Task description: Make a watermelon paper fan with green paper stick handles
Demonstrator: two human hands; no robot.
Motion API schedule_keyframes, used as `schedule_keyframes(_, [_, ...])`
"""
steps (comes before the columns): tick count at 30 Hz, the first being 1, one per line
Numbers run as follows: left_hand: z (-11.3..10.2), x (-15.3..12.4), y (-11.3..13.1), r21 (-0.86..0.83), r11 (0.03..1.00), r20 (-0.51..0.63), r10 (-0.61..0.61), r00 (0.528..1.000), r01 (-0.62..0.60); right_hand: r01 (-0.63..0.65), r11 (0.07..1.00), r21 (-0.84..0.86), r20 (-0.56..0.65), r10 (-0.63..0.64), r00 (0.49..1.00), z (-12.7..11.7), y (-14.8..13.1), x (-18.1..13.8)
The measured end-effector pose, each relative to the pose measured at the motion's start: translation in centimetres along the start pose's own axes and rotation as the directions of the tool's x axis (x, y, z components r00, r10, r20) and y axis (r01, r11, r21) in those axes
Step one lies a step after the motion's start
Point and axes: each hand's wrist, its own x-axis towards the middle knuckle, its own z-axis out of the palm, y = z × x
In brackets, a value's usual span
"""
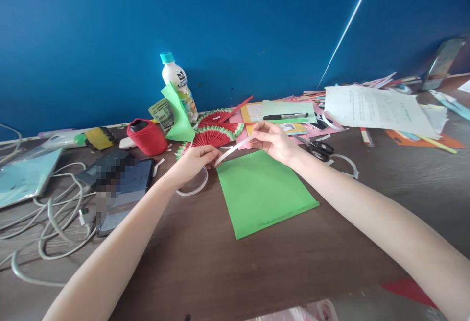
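Observation:
A narrow white strip of tape point(235, 150) stretches slantwise between my two hands. My left hand point(196, 163) has its fingers closed on the strip's lower end, close to the far left corner of a green sheet of paper point(266, 191). Above the sheet's far edge, my right hand point(275, 143) pinches the strip's upper end. The sheet lies flat on the dark table, with a folded band along its near edge. Beside my left wrist lies a thin white ring point(198, 188), perhaps a tape roll. Behind my hands are red pleated paper fans point(213, 137) with green edges.
At the left are a phone point(128, 196), coiled cables point(51, 233) and a red wrapped roll point(149, 137). A white bottle point(176, 78) stands against the blue wall. Scissors point(319, 150), a black pen point(285, 116) and a printed sheet point(378, 110) lie at the back right.

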Motion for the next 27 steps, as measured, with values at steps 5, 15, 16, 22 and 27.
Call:
schedule_keyframes(5, [0.1, 0.1, -0.4, 0.062, 0.998, 0.014, -0.012, 1.000, 0.012, -0.032, 0.956, -0.293, -0.141, -0.010, 0.990, 0.2, 0.4, -0.3])
schedule_keyframes(15, [0.6, 0.6, -0.8, 0.267, 0.964, -0.039, -0.007, 0.999, 0.017, 0.035, 0.596, -0.803, -0.089, -0.178, 0.980, 0.2, 1.5, -1.1])
schedule_keyframes(16, [0.6, 0.6, -0.8, 0.278, 0.960, -0.033, -0.014, 0.999, 0.023, 0.048, 0.580, -0.814, -0.080, -0.194, 0.978, 0.2, 1.7, -1.1])
schedule_keyframes(22, [1.0, 1.0, -0.4, 0.383, 0.921, -0.026, -0.071, 0.997, 0.076, 0.137, 0.538, -0.832, -0.015, -0.269, 0.963, 0.1, 2.4, -1.4])
schedule_keyframes(27, [1.0, 1.9, -0.5, 0.443, 0.891, 0.019, -0.115, 0.993, 0.095, 0.103, 0.501, -0.859, -0.042, -0.269, 0.962, -0.1, 2.6, -1.3])
